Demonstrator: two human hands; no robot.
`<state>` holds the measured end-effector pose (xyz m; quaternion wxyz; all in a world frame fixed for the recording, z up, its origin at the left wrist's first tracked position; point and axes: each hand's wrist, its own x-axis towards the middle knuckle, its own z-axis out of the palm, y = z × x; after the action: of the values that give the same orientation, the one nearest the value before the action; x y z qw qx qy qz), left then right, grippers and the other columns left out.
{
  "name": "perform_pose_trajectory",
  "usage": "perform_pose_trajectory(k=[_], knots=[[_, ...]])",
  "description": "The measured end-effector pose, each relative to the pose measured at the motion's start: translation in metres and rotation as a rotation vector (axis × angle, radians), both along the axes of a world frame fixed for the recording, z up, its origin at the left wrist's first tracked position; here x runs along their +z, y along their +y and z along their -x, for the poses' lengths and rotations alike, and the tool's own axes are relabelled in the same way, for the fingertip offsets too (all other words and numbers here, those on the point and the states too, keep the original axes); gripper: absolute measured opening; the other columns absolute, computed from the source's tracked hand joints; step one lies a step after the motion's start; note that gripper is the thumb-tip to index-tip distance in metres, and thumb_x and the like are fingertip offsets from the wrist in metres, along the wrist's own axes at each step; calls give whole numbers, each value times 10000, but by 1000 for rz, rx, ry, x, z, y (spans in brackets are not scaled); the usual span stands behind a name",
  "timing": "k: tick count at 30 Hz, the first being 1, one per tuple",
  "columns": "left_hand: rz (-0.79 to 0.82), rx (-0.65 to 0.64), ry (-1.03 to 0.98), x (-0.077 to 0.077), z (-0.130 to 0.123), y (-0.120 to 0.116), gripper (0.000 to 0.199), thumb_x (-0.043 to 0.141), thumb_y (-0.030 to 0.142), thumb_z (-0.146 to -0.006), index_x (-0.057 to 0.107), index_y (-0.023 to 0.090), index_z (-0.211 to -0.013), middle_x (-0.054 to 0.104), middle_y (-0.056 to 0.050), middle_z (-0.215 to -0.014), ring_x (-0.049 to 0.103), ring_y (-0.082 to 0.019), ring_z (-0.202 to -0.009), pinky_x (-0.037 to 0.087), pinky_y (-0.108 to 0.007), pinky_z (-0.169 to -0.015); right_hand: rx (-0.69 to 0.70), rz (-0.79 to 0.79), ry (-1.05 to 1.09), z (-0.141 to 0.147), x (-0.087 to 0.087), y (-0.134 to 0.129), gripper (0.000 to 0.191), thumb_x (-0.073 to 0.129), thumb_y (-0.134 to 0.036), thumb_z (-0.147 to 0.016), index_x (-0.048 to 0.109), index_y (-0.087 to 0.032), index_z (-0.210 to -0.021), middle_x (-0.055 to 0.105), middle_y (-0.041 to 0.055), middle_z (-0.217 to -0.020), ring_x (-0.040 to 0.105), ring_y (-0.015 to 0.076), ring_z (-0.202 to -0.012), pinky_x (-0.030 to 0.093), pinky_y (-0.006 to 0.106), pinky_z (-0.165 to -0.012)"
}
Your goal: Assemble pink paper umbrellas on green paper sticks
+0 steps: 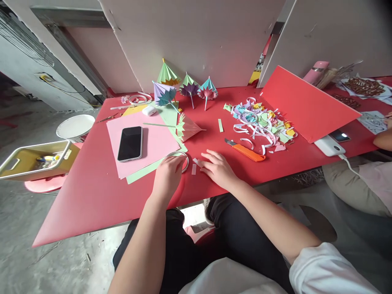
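Step in hand, as judged: small-slip handling. Left hand point(170, 169) covers part of the white ring-shaped roll point(187, 163), fingers together; clamping is hidden. Right hand point(219, 169), fingers apart, touches a small whitish slip point(196, 162) right of the roll; pinch cannot be confirmed. Lifting it calls for light fingertip pressure.

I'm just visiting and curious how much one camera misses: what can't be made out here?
In the head view:
White ring-shaped roll: partly hidden by the left hand.
Small white strip: one end hidden by the right hand.
Person beside: cut off by the right edge.
Bits in yellow plastic bin: too small to name.
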<state>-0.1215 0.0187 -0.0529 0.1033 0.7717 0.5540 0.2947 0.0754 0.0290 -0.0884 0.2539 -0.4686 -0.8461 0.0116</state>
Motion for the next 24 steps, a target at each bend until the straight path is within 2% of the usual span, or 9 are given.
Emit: perform_pose_trajectory(k=[3,7,10,13,15,18,21,23,24], knots=[[43,-158,172,-2,-8,-17,249,429,191,-879,673,201,-931,698,-44,-927,604,-216,-928,492,-349,-799,0,5,-82,1,2,-8,347,446,-313,-894,578,-237,-1206,594,72,-1222,419,269,-1246,325,496,-1041],[58,-236,252,-12,-32,-26,299,455,213,-873,585,132,-1130,574,-130,-1240,512,-278,-1144,438,-443,-927,20,17,-93,-24,4,-36,406,497,-359,-865,551,-195,-1233,595,86,-1218,408,268,-1255,317,496,-1055],[141,-259,93,-17,-52,-9,312,377,158,-892,579,85,-1117,516,-174,-1293,438,-290,-1231,373,-469,-995,119,16,-96,-45,2,-62,469,574,-415,-807,563,-183,-1214,593,101,-1218,434,279,-1237,345,510,-1039],[185,-345,1,-17,-72,20,288,375,119,-881,634,125,-1006,560,-126,-1254,451,-214,-1232,374,-351,-1017,198,-57,-31,-59,-2,-81,350,602,-231,-807,603,-184,-1154,653,87,-1101,555,217,-1098,440,434,-976],[209,-332,-61,-14,-82,37,282,388,131,-875,659,160,-946,578,-97,-1224,500,-196,-1183,425,-314,-963,188,-115,63,-64,-2,-86,325,575,-95,-798,633,-205,-1098,682,57,-991,606,176,-969,507,373,-877],[232,-209,-181,-5,-83,52,265,413,185,-869,677,160,-884,536,-117,-1244,557,-212,-1095,469,-320,-890,93,-167,216,-67,7,-80,310,569,-48,-782,668,-227,-1016,672,32,-825,611,149,-803,542,310,-702],[311,-118,-334,8,-68,49,318,414,337,-885,657,151,-973,591,-127,-1143,601,-218,-1002,500,-326,-822,4,-258,316,-63,27,-60,281,586,-48,-775,689,-233,-959,639,31,-766,590,136,-738,533,284,-642],[480,-179,-457,18,-57,38,429,361,470,-890,655,170,-979,673,-89,-947,651,-196,-842,530,-307,-707,1,-348,330,-56,40,-44,279,599,-49,-768,697,-251,-933,649,32,-811,592,142,-783,539,300,-696],[646,-225,-585,22,-53,30,454,377,512,-873,662,167,-952,684,-87,-905,656,-196,-804,530,-307,-681,4,-387,326,-52,45,-37,280,608,-51,-763,700,-256,-929,655,32,-836,594,145,-805,540,302,-716]])
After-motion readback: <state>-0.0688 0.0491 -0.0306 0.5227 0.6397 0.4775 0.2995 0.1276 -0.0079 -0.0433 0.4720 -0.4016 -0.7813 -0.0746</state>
